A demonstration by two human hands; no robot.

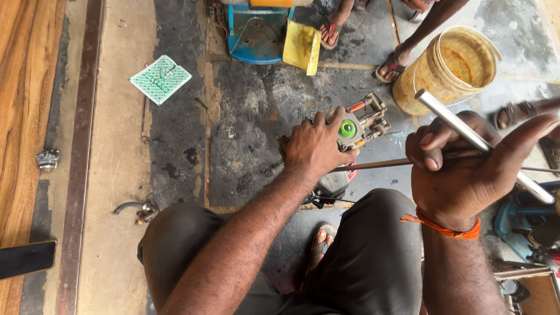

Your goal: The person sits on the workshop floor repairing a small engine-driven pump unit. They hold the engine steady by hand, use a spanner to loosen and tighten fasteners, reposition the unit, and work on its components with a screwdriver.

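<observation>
My left hand (315, 144) grips a small metal engine part (361, 123) with a green round cap, pressing it down on the dark oily floor. My right hand (466, 166), with an orange thread at the wrist, is closed around a shiny metal tube (461, 125) that slants up towards a bucket. A thin brown rod (385, 164) runs from the part towards my right hand, level with its fingers. Both my knees in dark trousers fill the bottom of the view.
A yellowish plastic bucket (452, 67) stands at the upper right beside another person's sandalled feet (389, 67). A blue machine (255, 32) with a yellow flap sits at the top. A green-white packet (160, 79), small metal pieces (48, 158) and a dark phone (26, 258) lie at the left.
</observation>
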